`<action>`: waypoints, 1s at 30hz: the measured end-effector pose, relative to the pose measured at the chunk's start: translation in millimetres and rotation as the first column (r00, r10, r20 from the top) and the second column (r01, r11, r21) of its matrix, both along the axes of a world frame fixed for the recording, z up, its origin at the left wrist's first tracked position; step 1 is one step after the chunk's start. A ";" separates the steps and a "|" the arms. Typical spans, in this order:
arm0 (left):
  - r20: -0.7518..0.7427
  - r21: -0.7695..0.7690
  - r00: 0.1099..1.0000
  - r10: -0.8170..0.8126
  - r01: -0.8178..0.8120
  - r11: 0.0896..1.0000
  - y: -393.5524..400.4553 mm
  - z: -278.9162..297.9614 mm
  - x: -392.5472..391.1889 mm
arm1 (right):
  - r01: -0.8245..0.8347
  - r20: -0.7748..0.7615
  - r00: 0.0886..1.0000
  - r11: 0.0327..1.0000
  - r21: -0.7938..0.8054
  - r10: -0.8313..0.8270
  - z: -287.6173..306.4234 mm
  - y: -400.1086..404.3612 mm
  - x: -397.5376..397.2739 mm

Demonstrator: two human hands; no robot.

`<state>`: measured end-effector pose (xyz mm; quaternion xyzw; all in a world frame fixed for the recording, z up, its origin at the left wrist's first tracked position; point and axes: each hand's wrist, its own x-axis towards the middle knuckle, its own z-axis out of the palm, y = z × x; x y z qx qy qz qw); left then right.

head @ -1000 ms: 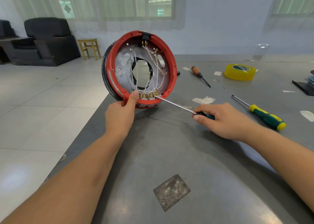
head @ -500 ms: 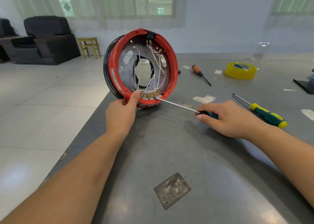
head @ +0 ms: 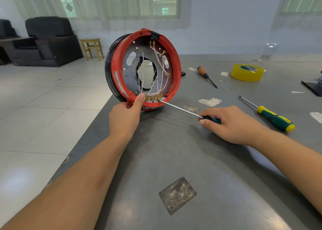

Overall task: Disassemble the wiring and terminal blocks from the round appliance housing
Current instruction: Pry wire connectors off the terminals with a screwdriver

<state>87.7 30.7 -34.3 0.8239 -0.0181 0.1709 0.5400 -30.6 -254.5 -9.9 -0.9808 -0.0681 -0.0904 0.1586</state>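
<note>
The round red housing (head: 175,62) stands on edge at the grey table's left side, its open face turned toward me. White wires (head: 161,72) with brass lugs run down inside to a terminal block (head: 154,97) at the bottom rim. My left hand (head: 124,119) grips that lower rim, thumb resting beside the block. A long screwdriver (head: 181,109) is held by its dark handle in my right hand (head: 231,124), and its tip touches the right end of the terminal block.
A green-and-yellow screwdriver (head: 274,119) lies to the right, a small wooden-handled one (head: 205,75) and a yellow tape roll (head: 247,72) farther back. The table's left edge (head: 97,114) runs just under the housing. Chairs and a stool stand on the floor beyond.
The housing has turned a little to the right and stands more upright. The screwdriver tip stays at the terminal block, and both hands keep their hold.
</note>
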 end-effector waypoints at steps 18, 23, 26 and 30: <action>-0.032 -0.066 0.999 0.007 -0.009 0.998 0.2 -0.2 2.0 | 0.131 -0.305 0.950 0.799 0.586 0.068 17.3 25.5 -9.7; -0.020 -0.047 1.000 0.004 -0.004 0.999 0.1 -1.3 2.2 | 0.188 -0.387 0.911 0.694 0.695 0.141 19.4 27.3 -11.6; -0.021 -0.045 1.000 0.003 -0.004 0.999 0.0 -1.7 3.4 | 0.197 -0.401 0.903 0.684 0.703 0.152 20.5 27.4 -11.6; -0.036 -0.044 0.999 0.005 -0.006 0.999 0.3 -0.6 3.2 | 0.175 -0.384 0.911 0.707 0.685 0.147 21.8 26.8 -12.5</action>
